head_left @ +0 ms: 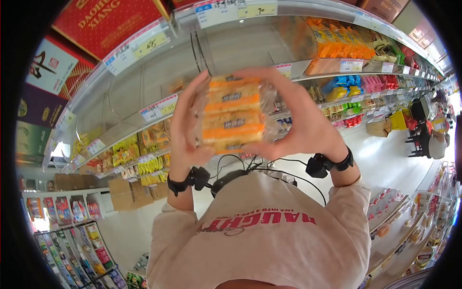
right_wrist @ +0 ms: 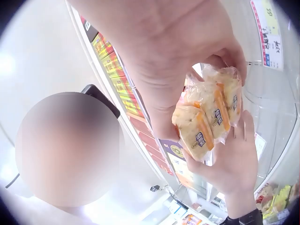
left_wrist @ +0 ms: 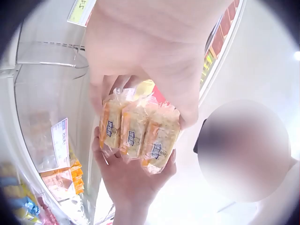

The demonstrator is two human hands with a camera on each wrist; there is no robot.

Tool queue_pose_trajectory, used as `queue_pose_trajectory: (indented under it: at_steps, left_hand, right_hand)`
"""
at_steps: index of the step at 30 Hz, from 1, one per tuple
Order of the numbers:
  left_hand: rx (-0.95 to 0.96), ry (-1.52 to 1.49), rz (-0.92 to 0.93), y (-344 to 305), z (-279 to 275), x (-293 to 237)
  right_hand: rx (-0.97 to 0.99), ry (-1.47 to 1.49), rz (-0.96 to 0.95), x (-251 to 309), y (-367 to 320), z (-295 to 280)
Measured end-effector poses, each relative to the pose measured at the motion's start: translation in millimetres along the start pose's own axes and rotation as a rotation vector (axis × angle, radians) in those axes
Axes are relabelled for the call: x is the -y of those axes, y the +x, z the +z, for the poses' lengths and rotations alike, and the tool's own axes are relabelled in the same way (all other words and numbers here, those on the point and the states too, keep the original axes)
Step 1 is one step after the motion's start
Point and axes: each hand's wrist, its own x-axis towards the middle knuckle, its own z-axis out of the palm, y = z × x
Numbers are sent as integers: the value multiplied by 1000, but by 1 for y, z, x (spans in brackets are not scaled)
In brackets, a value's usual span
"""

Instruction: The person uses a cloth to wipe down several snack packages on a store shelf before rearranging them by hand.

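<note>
Orange and clear snack packs (head_left: 233, 115) are up in front of the shelf (head_left: 240, 43). Our left hand (head_left: 185, 125) curls round one side and our right hand (head_left: 305, 120) curls round the other, both clamped on the packs. Our thumbs are at the end near our shirt (head_left: 264, 250), and our fingers (head_left: 264, 73) bend round the far end.

Interior of a shop selling packaged food. Long tiered shelves (head_left: 245, 45) bear price tags (head_left: 159, 109) along their front edges and rows of brightly wrapped snacks (head_left: 126, 150), with large printed boxes (head_left: 108, 24) at the upper left. Across the pale floor (head_left: 370, 153), further packaged goods (head_left: 79, 210) are displayed.
</note>
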Motion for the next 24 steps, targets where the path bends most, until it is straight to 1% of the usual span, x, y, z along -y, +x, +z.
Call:
queue_pose_trajectory:
  at_steps: [1, 2, 3, 6, 8, 14, 17, 18, 20, 21, 24]
  left_hand:
    - [42, -9, 5, 5, -2, 2]
    - [67, 0, 64, 9, -3, 6]
    - [74, -4, 54, 11, -1, 5]
    - [84, -5, 39, 18, 9, -1]
    - [74, 7, 61, 25, 15, -1]
    - [-130, 162, -21, 36, 37, 6]
    - [-110, 542, 264, 37, 34, 35]
    - [-93, 689, 316, 38, 35, 37]
    - [-64, 986, 408, 38, 41, 41]
    - [-43, 1025, 414, 38, 44, 44]
    - [23, 1148, 414, 39, 50, 52]
  right_hand:
    - [-2, 8, 13, 0, 1, -3]
    - [-6, 15, 24, 0, 2, -7]
    - [-12, 20, 33, -1, 3, -11]
    - [76, 3, 101, -6, 3, -26]
    - [-10, -16, 117, -10, 5, -30]
    - [-169, -178, 144, -27, 15, -45]
    - [-234, -254, 190, -46, 15, -55]
    - [-256, -280, 207, -49, 18, -58]
    - [-226, -264, 327, -50, 27, -62]
    - [-207, -257, 389, -51, 31, -64]
    - [-205, -402, 280, -77, 44, -62]
